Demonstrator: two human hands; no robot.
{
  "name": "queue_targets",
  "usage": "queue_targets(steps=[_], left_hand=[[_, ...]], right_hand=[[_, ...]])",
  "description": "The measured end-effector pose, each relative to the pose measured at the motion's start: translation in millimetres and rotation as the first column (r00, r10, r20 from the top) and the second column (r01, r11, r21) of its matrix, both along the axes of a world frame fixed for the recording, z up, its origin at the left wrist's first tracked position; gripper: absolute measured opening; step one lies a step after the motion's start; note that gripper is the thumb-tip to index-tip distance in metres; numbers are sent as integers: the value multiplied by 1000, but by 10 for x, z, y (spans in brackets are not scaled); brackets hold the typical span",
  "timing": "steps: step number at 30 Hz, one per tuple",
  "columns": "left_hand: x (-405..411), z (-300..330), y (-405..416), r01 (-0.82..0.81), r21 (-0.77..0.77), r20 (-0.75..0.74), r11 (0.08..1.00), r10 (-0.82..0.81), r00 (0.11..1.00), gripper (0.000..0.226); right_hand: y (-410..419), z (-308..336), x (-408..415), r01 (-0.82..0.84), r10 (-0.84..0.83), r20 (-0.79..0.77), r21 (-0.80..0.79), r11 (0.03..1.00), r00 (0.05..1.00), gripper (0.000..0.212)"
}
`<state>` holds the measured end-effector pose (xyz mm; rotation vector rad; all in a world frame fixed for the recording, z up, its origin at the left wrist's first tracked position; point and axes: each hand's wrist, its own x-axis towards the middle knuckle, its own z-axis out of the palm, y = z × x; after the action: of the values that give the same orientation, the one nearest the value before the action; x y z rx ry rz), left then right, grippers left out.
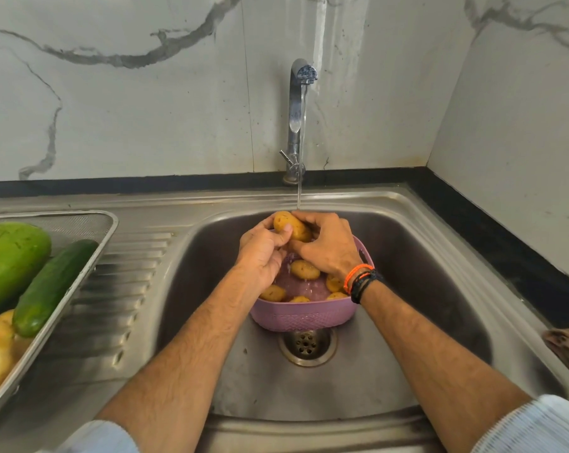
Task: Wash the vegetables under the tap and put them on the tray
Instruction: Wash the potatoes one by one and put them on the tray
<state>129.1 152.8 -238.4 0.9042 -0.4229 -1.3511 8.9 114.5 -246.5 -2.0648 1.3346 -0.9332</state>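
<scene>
I see a white marble wall (146,109) with grey veins from 9 to 12 o'clock, meeting a side wall (522,142) at 2 o'clock. A black strip (146,186) edges the steel counter (129,289). Even, soft light overall.

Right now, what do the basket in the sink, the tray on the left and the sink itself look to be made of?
Basket: looks like moulded plastic, matt mauve, with a perforated lattice wall.
Tray: metal, probably stainless steel, with a polished rim and fine mesh sides.
Sink: stainless steel by the look of it, with a brushed grey sheen, pressed drainer ridges and dull water marks.
</scene>
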Motion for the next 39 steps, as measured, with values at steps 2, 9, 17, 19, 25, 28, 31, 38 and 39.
queue_targets(steps=[2,9,17,19,25,28,31,38,39], left_hand=[[-5,-5,11,4,2,27,1000,-4,1000,35],[-22,-32,18,-48,48,48,998,46,998,37],[-29,33,27,59,27,25,998,-60,998,31],[-33,36,23,51,31,19,998,-51,999,30],[-21,46,18,27,53,-15,998,-27,1000,26],[-29,89,51,83,36,-14,996,-82,997,18],[-51,84,53,73,48,-14,996,-72,997,18],[-56,72,35,6,94,-47,996,-2,999,19],[-51,73,38,7,95,-38,995,-4,999,18]], right_hand=[[-10,-5,-4,-18,19,-50,12,1000,999,63],[18,1,-39,47,-44,59,-47,998,997,48],[42,84,-73,-17,19,53,-22,1000,998,54],[55,82,-82,2,1,85,-36,999,996,53],[88,71,-50,77,-62,188,-71,994,980,44],[83,112,-62,2,2,80,-45,999,997,55],[68,100,-74,-11,13,40,-44,999,999,57],[104,96,-37,75,-61,131,-107,991,990,44],[89,95,-26,43,-35,87,-90,995,996,48]])
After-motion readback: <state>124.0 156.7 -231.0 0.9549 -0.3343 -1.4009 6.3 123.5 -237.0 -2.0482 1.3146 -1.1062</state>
